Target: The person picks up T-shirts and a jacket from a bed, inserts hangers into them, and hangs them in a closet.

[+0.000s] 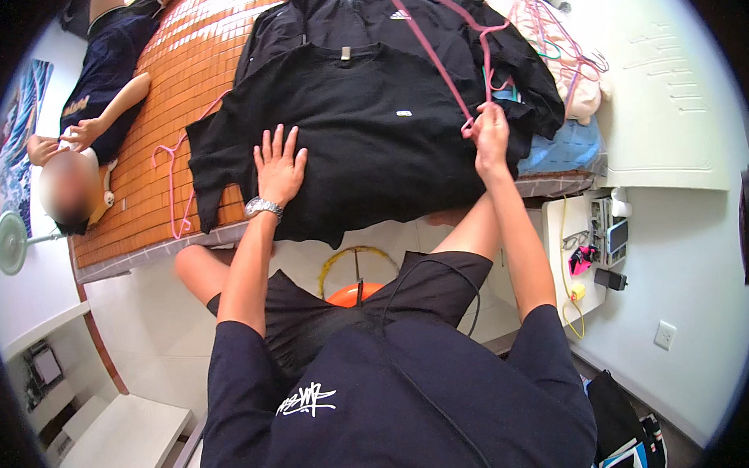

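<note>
A black T-shirt (371, 135) lies spread on the bed, its neckline away from me and its hem over the near edge. My left hand (279, 169) rests flat on its left part, fingers spread. Above the shirt's right side, my right hand (490, 137) is closed around a pink clothes hanger (433, 55); the hanger's far end reaches the top of the picture. Beyond the T-shirt lies a black Adidas jacket (336, 19), partly covered by it. Another pink hanger (173, 185) lies on the bed, partly under the shirt's left sleeve.
The bed has a brown tile mat (144, 205). A person (112, 88) lies at the far left, near a fan (10, 242). Several hangers (570, 66) lie on a pale bundle at the upper right. Glasses (574, 239) sit on a white bedside surface (556, 221).
</note>
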Available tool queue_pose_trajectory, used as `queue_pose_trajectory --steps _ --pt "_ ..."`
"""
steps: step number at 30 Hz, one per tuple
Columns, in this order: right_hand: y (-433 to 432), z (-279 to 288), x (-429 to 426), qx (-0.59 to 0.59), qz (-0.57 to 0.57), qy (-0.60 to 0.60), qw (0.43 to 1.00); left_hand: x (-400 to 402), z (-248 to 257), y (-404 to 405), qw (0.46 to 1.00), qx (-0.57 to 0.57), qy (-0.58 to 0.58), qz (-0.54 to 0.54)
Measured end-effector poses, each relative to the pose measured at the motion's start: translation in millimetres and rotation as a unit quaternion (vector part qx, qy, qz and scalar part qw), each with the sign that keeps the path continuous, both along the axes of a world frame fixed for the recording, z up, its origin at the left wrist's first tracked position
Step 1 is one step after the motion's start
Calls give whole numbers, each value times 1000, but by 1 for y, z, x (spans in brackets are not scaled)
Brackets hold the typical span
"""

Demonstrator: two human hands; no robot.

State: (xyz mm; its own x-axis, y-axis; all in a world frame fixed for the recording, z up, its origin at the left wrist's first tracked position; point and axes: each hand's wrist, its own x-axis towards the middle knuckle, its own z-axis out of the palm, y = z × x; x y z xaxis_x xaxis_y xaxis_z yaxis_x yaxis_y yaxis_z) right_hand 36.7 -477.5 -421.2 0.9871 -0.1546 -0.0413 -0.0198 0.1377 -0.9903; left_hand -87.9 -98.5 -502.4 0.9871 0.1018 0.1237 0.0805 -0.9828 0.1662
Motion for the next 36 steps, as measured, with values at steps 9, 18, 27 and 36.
queue_pose_trajectory --steps 9,18,27,36 --pt "-42 -52 21 -260 -75 -4 963 -9 7 13 999 -13 -42 -31" --pt "-32 17 1 -234 84 -48 967 57 65 0 976 -124 -171 -46" --pt "-43 4 -4 -454 157 70 874 185 43 -3 966 -237 -90 57" --pt "-46 37 29 -584 149 -28 797 225 55 1 982 -90 64 155"
